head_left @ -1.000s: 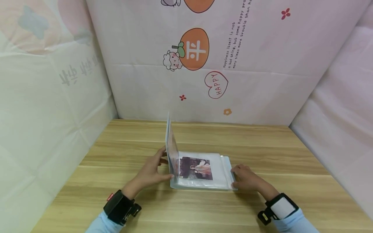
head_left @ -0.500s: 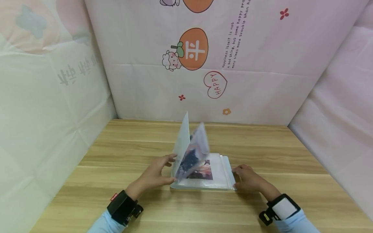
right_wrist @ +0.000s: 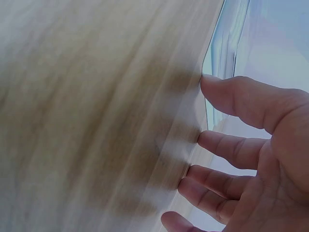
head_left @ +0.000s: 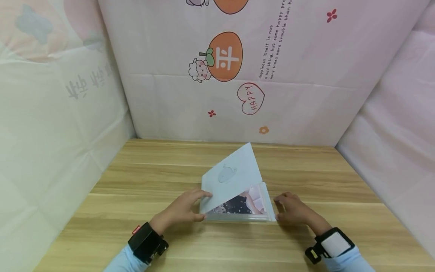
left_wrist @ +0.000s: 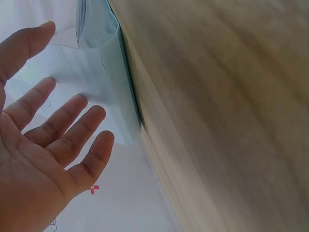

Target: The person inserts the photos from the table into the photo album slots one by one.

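A pale blue photo album (head_left: 234, 173) lies on the wooden table, its front cover tilted up at the far right corner. A faint whale-like drawing marks the cover. Below it shows a dark and pink photo (head_left: 239, 204) in a clear sleeve. My left hand (head_left: 183, 207) is at the spine side, fingers spread beside the cover; in the left wrist view the palm faces the spine (left_wrist: 113, 82) and the fingers look relaxed. At the album's right edge is my right hand (head_left: 293, 211), thumb tip at the edge and fingertips (right_wrist: 208, 137) down near the table.
The wooden table (head_left: 163, 162) is bounded by white cloth walls on the left, right and back. Cartoon prints and lettering cover the back cloth (head_left: 299, 109). Each wrist wears a black strapped device, such as the left one (head_left: 147, 241).
The album's cover and pages have swung over from the left side to the right, and the cover now leans over the photo. My left hand shifted slightly right; the right hand barely moved.
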Available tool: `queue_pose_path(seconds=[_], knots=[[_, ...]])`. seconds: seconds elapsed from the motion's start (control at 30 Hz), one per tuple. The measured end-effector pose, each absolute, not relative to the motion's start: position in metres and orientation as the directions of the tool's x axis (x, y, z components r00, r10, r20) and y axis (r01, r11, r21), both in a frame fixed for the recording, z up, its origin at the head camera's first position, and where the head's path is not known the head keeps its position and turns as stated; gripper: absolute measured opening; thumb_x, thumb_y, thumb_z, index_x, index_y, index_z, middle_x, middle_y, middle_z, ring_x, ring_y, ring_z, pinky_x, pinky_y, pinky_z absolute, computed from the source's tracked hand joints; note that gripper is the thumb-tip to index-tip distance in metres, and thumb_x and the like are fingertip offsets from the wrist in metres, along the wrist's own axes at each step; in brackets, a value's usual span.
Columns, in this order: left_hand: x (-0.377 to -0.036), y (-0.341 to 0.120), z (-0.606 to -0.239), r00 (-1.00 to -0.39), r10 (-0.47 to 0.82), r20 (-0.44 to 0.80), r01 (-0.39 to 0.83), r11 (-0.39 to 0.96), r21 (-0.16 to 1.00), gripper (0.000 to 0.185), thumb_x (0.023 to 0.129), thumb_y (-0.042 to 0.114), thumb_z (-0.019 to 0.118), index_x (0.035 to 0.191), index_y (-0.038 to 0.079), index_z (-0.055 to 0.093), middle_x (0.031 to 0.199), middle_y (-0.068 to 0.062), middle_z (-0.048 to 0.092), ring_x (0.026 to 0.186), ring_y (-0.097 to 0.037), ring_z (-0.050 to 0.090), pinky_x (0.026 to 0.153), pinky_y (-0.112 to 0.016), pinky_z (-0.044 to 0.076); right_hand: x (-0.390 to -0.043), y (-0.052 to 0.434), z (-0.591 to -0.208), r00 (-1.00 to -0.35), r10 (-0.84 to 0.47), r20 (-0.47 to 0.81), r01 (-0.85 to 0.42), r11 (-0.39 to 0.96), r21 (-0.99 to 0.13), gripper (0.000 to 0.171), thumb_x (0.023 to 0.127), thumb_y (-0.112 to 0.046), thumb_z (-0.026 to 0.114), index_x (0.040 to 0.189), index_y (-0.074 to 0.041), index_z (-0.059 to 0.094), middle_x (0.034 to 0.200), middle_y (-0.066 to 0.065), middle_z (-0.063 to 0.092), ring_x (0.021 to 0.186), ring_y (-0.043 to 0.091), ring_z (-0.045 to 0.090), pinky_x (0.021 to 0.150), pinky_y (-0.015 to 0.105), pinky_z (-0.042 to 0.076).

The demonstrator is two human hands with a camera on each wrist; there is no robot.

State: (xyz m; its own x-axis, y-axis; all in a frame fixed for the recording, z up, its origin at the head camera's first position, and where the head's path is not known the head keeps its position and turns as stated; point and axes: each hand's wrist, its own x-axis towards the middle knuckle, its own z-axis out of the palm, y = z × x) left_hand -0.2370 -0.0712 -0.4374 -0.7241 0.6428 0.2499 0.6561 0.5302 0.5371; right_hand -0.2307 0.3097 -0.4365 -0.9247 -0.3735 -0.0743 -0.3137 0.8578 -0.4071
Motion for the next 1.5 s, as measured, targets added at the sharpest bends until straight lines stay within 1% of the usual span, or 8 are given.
queue_pose_path(seconds=[0.23, 0.33, 0.5, 0.63, 0.93, 1.1, 1.37, 1.5], knots=[[-0.235, -0.069, -0.435, -0.724, 0.661, 0.195, 0.641, 0.542, 0.544, 0.057, 0.073, 0.020, 0.077, 0.125, 0.008, 0.054, 0.130, -0.009, 0.051, 0.120, -0.025, 0.045, 0.097, -0.042, 0.037, -0.230, 0.312, -0.438, -0.927, -0.370, -0.070, -0.312, 0.858, -0.407, 0.051, 0.074, -0.012, 0.075, 0.118, 0.005, 0.056, 0.117, 0.026, 0.049, 0.108, 0.045, 0.043, 0.087, 0.056, 0.038], [-0.235, -0.068, -0.434, -0.718, 0.676, 0.164, 0.637, 0.544, 0.546, 0.055, 0.075, 0.020, 0.076, 0.124, 0.009, 0.055, 0.129, -0.008, 0.051, 0.119, -0.025, 0.045, 0.097, -0.042, 0.037, -0.229, 0.313, -0.439, -0.928, -0.366, -0.071, -0.308, 0.860, -0.407, 0.052, 0.074, -0.013, 0.076, 0.118, 0.005, 0.055, 0.117, 0.026, 0.049, 0.108, 0.044, 0.043, 0.087, 0.056, 0.038], [-0.234, -0.065, -0.432, -0.712, 0.697, 0.084, 0.614, 0.561, 0.555, 0.054, 0.076, 0.022, 0.075, 0.125, 0.012, 0.056, 0.132, -0.009, 0.046, 0.121, -0.026, 0.042, 0.098, -0.043, 0.036, -0.230, 0.318, -0.438, -0.928, -0.367, -0.070, -0.310, 0.862, -0.402, 0.054, 0.073, -0.017, 0.077, 0.116, 0.007, 0.056, 0.116, 0.029, 0.048, 0.107, 0.048, 0.043, 0.087, 0.058, 0.037], [-0.233, -0.062, -0.430, -0.710, 0.703, 0.042, 0.605, 0.579, 0.547, 0.054, 0.076, 0.023, 0.076, 0.125, 0.013, 0.056, 0.135, -0.011, 0.043, 0.125, -0.027, 0.039, 0.099, -0.043, 0.035, -0.230, 0.322, -0.438, -0.933, -0.354, -0.069, -0.303, 0.872, -0.386, 0.054, 0.072, -0.019, 0.078, 0.115, 0.007, 0.057, 0.115, 0.030, 0.048, 0.106, 0.049, 0.043, 0.086, 0.058, 0.037], [-0.234, -0.056, -0.427, -0.700, 0.714, 0.007, 0.629, 0.611, 0.481, 0.053, 0.074, 0.024, 0.076, 0.123, 0.009, 0.060, 0.133, -0.013, 0.044, 0.124, -0.028, 0.037, 0.098, -0.040, 0.036, -0.229, 0.323, -0.435, -0.937, -0.337, -0.090, -0.280, 0.880, -0.383, 0.052, 0.075, -0.017, 0.076, 0.117, 0.007, 0.055, 0.117, 0.029, 0.048, 0.106, 0.048, 0.043, 0.085, 0.056, 0.038], [-0.234, -0.053, -0.425, -0.697, 0.717, -0.013, 0.637, 0.627, 0.448, 0.051, 0.074, 0.022, 0.076, 0.121, 0.009, 0.062, 0.131, -0.012, 0.045, 0.121, -0.028, 0.038, 0.096, -0.039, 0.037, -0.229, 0.321, -0.434, -0.938, -0.331, -0.104, -0.269, 0.883, -0.384, 0.052, 0.076, -0.017, 0.075, 0.118, 0.007, 0.055, 0.118, 0.030, 0.047, 0.107, 0.048, 0.043, 0.086, 0.056, 0.038], [-0.231, -0.049, -0.421, -0.695, 0.718, -0.040, 0.635, 0.639, 0.434, 0.049, 0.074, 0.016, 0.074, 0.120, 0.008, 0.062, 0.130, -0.013, 0.044, 0.117, -0.027, 0.038, 0.094, -0.039, 0.038, -0.229, 0.321, -0.435, -0.937, -0.330, -0.113, -0.267, 0.888, -0.374, 0.053, 0.076, -0.016, 0.075, 0.118, 0.008, 0.054, 0.119, 0.031, 0.046, 0.108, 0.048, 0.042, 0.086, 0.056, 0.038], [-0.230, -0.047, -0.421, -0.699, 0.714, -0.044, 0.635, 0.648, 0.421, 0.049, 0.074, 0.015, 0.074, 0.121, 0.009, 0.061, 0.130, -0.012, 0.043, 0.116, -0.026, 0.038, 0.093, -0.038, 0.039, -0.228, 0.322, -0.435, -0.936, -0.330, -0.119, -0.266, 0.889, -0.374, 0.053, 0.077, -0.016, 0.075, 0.119, 0.008, 0.053, 0.120, 0.031, 0.046, 0.108, 0.048, 0.041, 0.086, 0.056, 0.038]])
